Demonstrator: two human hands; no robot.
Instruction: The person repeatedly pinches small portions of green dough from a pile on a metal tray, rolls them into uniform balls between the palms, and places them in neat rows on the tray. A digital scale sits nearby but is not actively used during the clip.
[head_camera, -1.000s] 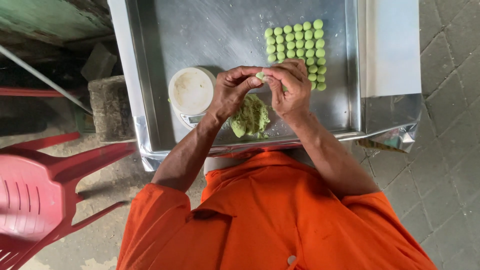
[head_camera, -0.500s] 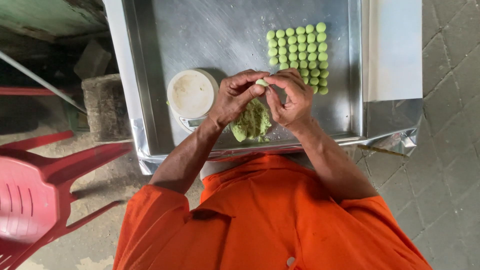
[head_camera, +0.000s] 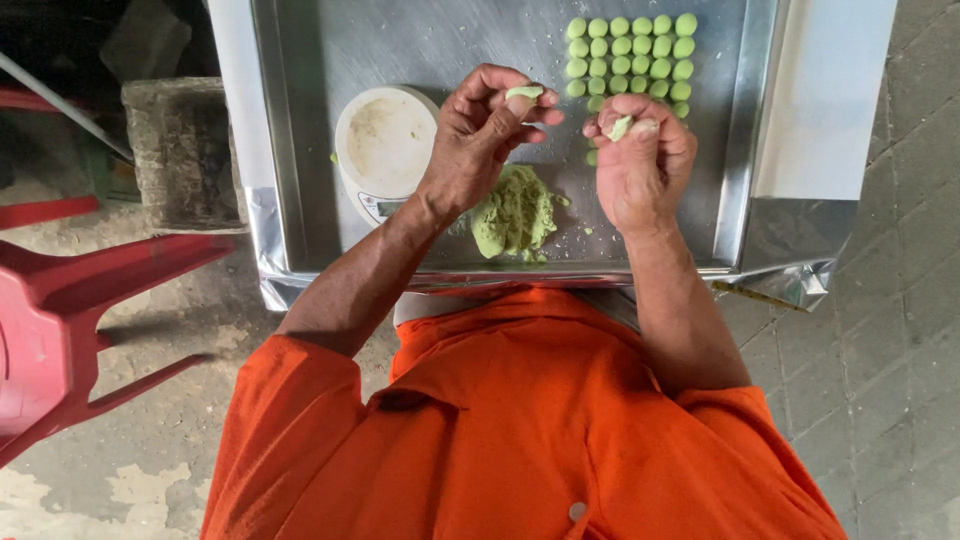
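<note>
Above the green dough mound (head_camera: 515, 212), a small pale-green piece (head_camera: 524, 93) is pinched between thumb and fingertips of the left hand (head_camera: 478, 135), while another bit (head_camera: 620, 127) is gripped in the curled right hand (head_camera: 643, 160). Bare steel is left on the tray (head_camera: 300, 120) beyond the mound, its raised rims close on both sides. The rows of dough balls (head_camera: 630, 55) are partly hidden behind the right hand; the white round scale (head_camera: 385, 145) sits left of the mound, its display too small to be made out.

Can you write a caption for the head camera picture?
Two hands, left hand and right hand, each pinch green dough above a dough lump on a metal tray.
</note>
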